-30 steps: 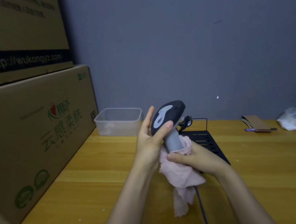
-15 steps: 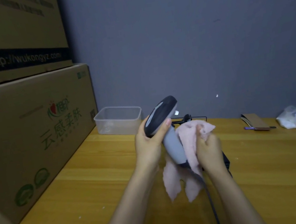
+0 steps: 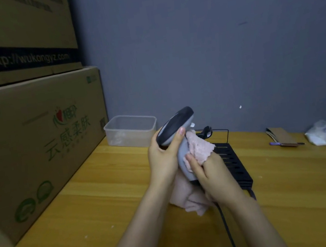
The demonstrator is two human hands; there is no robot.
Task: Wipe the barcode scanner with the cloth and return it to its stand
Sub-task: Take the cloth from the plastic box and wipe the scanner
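Above the yellow wooden tabletop [image 3: 108,186], the left hand [image 3: 164,159] has its fingers clenched round the head of the dark grey and pale grey handheld barcode scanner [image 3: 177,134], thumb lying across the head's underside. Just below, the right hand [image 3: 212,177] pinches the pale pink frilly cloth [image 3: 198,149] against the scanner's grey handle, thumb on the near side, the rest of the cloth bunched and hanging under both wrists. A black cable [image 3: 229,234] trails from the handle toward the near table edge.

Behind the hands sits the black slotted metal stand [image 3: 234,161], bare, with a thin wire frame at its far end. Farther left stands a clear plastic rectangular tub [image 3: 131,131], and beside it 2 stacked brown cardboard boxes [image 3: 33,142] with green print. At the right lie a brown card folder [image 3: 282,137] and a crumpled clear plastic bag [image 3: 323,134]. A plain grey-blue wall [image 3: 209,42] closes the corner.

Compared with half a second ago, the right hand has slid lower on the handle, the cloth's frilled edge now pokes up above its fingers, and the scanner's tilt is much the same.
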